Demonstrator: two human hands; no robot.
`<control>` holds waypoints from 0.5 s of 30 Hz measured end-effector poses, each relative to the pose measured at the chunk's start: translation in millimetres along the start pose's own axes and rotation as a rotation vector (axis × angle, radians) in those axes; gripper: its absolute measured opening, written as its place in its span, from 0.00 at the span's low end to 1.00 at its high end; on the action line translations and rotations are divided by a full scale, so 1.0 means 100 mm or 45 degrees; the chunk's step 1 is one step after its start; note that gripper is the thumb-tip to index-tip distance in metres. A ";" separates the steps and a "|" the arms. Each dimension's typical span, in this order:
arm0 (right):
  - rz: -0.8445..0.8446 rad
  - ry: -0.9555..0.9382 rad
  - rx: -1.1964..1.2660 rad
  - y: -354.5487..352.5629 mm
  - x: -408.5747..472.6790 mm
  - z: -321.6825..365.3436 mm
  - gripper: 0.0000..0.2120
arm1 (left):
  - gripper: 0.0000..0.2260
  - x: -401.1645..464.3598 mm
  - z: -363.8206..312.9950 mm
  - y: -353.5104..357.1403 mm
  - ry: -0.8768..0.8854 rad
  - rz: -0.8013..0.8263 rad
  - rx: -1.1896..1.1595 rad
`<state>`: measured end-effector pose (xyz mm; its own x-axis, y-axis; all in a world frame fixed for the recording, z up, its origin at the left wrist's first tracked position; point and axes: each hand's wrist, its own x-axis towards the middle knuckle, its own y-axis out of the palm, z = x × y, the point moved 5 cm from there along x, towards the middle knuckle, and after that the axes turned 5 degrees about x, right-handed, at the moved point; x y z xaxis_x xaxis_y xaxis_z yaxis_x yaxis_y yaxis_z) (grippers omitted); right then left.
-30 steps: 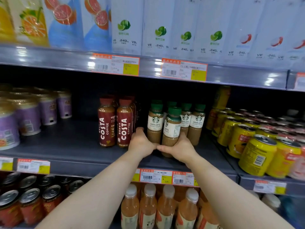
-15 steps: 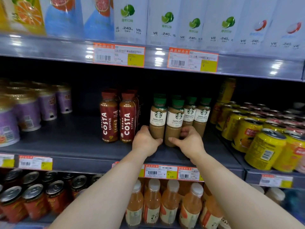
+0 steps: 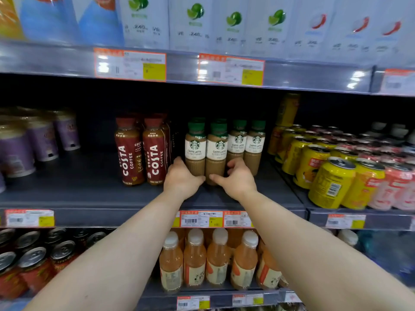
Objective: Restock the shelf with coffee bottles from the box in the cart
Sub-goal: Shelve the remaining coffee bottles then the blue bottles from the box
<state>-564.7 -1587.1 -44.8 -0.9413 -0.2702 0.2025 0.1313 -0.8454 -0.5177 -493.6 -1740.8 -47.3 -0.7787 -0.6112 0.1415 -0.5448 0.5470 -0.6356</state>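
Two green-capped caffe latte bottles stand side by side on the dark middle shelf [image 3: 94, 196]. My left hand [image 3: 180, 179] wraps the base of the left latte bottle [image 3: 195, 147]. My right hand [image 3: 235, 178] grips the base of the right latte bottle [image 3: 217, 151]. Both bottles are upright, and I cannot tell whether they rest on the shelf board. Two more latte bottles [image 3: 247, 142] stand just behind and to the right. The cart and its box are out of view.
Red Costa coffee bottles [image 3: 139, 151] stand left of my left hand. Yellow cans [image 3: 330, 178] fill the right, purple cups [image 3: 42, 140] the far left. White cartons [image 3: 195, 21] line the shelf above; orange drink bottles [image 3: 195, 259] and dark-lidded cans [image 3: 33, 263] sit below.
Both hands have pushed the two latte bottles deeper onto the shelf, straightened them side by side, and slid them back toward the bottles behind. The view has tilted slightly down.
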 end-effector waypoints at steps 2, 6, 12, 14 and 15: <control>-0.041 -0.026 -0.015 -0.13 -0.09 0.02 0.30 | 0.36 -0.12 -0.07 -0.05 0.029 -0.111 0.021; -0.117 -0.087 -0.169 -0.52 -0.43 -0.08 0.26 | 0.35 -0.60 -0.34 0.04 0.074 -0.282 0.212; 0.043 -0.091 -0.679 -1.56 -1.22 -0.96 0.35 | 0.32 -1.71 -1.05 1.05 0.361 0.018 0.720; 0.206 0.085 -0.887 -2.04 -1.57 -1.49 0.38 | 0.31 -2.19 -1.34 1.53 0.394 0.232 0.830; 0.246 0.173 -0.950 -2.33 -1.75 -1.76 0.38 | 0.31 -2.46 -1.52 1.77 0.439 0.319 0.867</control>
<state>-485.1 -1261.5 -105.4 -0.9592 -0.2815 -0.0263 0.0979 -0.2432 -0.9650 -445.9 -1407.1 -79.5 -0.9654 -0.2449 0.0893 -0.1186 0.1077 -0.9871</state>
